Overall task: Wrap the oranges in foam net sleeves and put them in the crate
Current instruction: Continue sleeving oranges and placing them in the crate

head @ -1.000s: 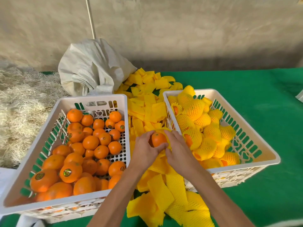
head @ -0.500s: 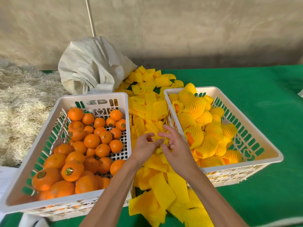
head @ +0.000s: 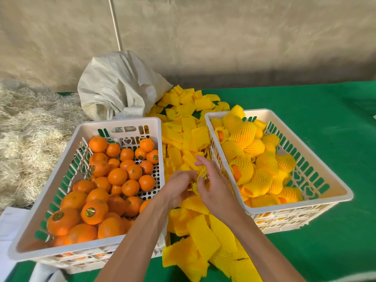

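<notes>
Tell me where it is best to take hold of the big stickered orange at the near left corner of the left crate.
Probably from straight above, fingers around the orange's round sides: its top is bare, while neighbours and the crate wall crowd it lower down.

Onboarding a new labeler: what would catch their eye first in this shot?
Probably the colour blocks: a white crate of bare oranges on the left, a second crate of yellow-netted oranges on the right. Between them, a heap of loose foam sleeves on green cloth, where both hands work one sleeve.
</notes>
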The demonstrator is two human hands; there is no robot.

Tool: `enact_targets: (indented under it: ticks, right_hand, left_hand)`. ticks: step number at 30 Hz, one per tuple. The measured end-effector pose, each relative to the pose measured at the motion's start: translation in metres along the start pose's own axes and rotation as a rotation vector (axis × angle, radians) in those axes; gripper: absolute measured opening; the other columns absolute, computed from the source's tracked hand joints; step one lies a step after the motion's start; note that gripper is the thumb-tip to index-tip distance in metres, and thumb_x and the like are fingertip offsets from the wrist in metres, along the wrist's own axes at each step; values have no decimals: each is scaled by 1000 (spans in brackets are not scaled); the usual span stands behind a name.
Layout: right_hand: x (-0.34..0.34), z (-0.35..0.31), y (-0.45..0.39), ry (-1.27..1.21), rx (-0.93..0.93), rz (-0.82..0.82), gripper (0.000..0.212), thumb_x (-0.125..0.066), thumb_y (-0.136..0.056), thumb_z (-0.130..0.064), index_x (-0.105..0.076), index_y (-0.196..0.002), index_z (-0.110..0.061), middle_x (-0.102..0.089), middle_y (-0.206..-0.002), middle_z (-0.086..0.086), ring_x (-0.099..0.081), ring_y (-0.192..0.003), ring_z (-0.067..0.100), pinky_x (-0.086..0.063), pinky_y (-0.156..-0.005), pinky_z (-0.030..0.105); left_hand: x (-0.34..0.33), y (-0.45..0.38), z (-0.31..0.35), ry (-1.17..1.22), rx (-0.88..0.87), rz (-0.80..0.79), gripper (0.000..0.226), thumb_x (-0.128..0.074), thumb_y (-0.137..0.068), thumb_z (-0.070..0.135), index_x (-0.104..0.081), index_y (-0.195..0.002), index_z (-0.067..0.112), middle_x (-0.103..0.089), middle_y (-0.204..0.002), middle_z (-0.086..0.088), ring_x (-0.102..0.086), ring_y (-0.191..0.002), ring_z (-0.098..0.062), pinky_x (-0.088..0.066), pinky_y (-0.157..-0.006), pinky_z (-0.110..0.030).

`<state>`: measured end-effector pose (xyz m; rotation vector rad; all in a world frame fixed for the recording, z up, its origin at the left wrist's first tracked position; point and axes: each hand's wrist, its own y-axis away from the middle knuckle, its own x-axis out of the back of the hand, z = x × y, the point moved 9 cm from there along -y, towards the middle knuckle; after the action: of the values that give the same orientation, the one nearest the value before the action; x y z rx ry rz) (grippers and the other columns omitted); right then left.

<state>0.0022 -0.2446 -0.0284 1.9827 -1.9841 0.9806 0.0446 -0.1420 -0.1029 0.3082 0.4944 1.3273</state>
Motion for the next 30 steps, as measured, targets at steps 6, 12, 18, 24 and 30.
enact_targets:
  ticks: [6, 12, 18, 24, 30]
  right_hand:
    - [-7, -21, -9, 44, 121, -27, 62, -65, -95, -38, -37, -149, -38, -36, -144, -24, -53, -118, 7, -44, -94, 11]
    - [5, -15, -13, 107, 114, 25, 78, -70, -92, -20, -27, -155, -37, -18, -161, -25, -16, -150, -4, -20, -106, -2]
    - [19, 5, -12, 169, 3, 21, 79, -75, -91, -33, -31, -156, -28, -24, -163, -13, -18, -152, 6, -30, -121, 31]
    - [61, 14, -9, 242, -60, 228, 74, -78, -86, -44, -45, -149, -23, -43, -151, -4, -39, -138, 16, -40, -107, 28]
    - [122, 32, -5, 723, -131, 476, 61, -76, -90, -31, -53, -141, -7, -48, -146, 14, -44, -135, 36, -40, -109, 51]
  left_hand:
    - [-12, 9, -3, 243, 129, -151, 35, -43, -105, 54, -58, -119, 25, -70, -87, -3, -67, -86, -19, -53, -72, -34]
    - [-12, 8, 3, 191, 64, -113, 41, -71, -94, 43, -70, -131, 26, -67, -136, -7, -64, -126, -32, -54, -100, -48]
    - [-10, 11, 15, 319, -2, -86, 34, -75, -92, 32, -71, -120, 15, -73, -108, -8, -68, -89, -19, -53, -67, -28]
    - [-12, 12, 28, 492, -80, -201, 50, -75, -89, 37, -65, -130, 10, -75, -118, -13, -74, -107, -30, -64, -80, -39]
    - [31, 1, 57, 179, -242, -17, 49, -77, -88, 32, -67, -129, 8, -72, -128, -10, -69, -119, -29, -59, -97, -48]
